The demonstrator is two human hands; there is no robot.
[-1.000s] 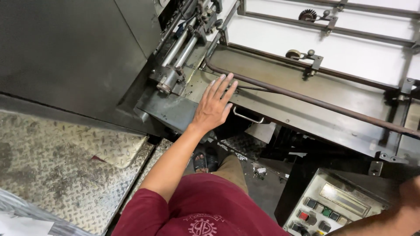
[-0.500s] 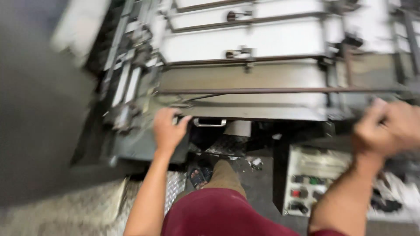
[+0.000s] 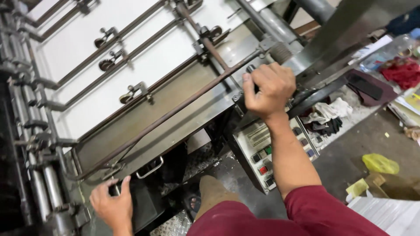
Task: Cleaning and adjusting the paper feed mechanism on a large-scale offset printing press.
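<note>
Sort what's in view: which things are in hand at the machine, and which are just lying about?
In hand:
right hand gripping the long metal rod
left hand on the machine's front edge by the metal handle

Lying about:
control panel
white rag
yellow bag
red cloth

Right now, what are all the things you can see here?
white sheet: one, white, flat on the machine bed, top left
long rod: one, brown, running slantwise across the bed
rollers: several, grey metal, along the left edge
button panel: one, pale with red, green and dark buttons, under the right hand
rags: a few, white and dark, right of the panel
yellow bag: one, on the floor, right
left hand: one, gripping the machine's lower edge
right hand: one, closed round the rod's right end
</note>
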